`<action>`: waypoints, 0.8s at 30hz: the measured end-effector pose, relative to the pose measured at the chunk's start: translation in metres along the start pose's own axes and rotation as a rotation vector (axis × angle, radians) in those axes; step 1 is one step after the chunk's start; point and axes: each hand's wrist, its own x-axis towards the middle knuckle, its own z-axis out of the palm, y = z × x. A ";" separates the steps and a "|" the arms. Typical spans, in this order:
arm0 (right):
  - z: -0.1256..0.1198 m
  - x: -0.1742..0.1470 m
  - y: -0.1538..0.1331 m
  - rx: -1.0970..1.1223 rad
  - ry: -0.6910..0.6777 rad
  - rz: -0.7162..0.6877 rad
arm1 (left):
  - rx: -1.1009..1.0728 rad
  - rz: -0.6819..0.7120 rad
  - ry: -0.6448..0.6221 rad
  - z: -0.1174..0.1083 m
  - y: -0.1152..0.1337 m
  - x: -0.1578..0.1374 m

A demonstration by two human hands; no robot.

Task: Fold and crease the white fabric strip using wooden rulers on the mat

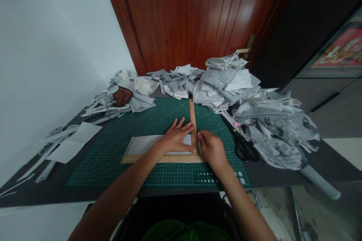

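Note:
A light grey piece of fabric (145, 144) lies flat on the green cutting mat (166, 175). An L-shaped wooden ruler (166, 158) lies along its near edge and across its right end. My left hand (178, 138) is open, fingers spread, pressing on the fabric and the ruler's upright arm. Just right of that arm, my right hand (210, 147) is closed, low over the mat. A narrow grey strip (200, 147) shows beside its fingers. Whatever is inside the fingers is hidden.
Black-handled scissors (244, 147) lie right of the mat, by a large heap of grey cloth (271, 128). More folded cloth (226, 79) is stacked at the back. Scraps (135, 86), a brown pouch-like item (122, 96) and white sheets (75, 143) are at left.

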 end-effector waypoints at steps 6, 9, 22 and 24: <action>-0.003 0.006 -0.004 -0.065 -0.015 0.002 | -0.008 0.009 0.031 0.003 -0.003 -0.001; -0.004 0.014 -0.002 -0.060 -0.035 -0.014 | -0.010 0.021 0.043 0.005 -0.005 -0.001; -0.008 0.013 0.011 0.194 -0.068 -0.046 | -0.017 -0.009 0.015 0.000 0.002 0.000; -0.008 0.013 0.010 0.213 -0.066 -0.057 | -0.012 -0.006 0.019 0.001 0.002 0.000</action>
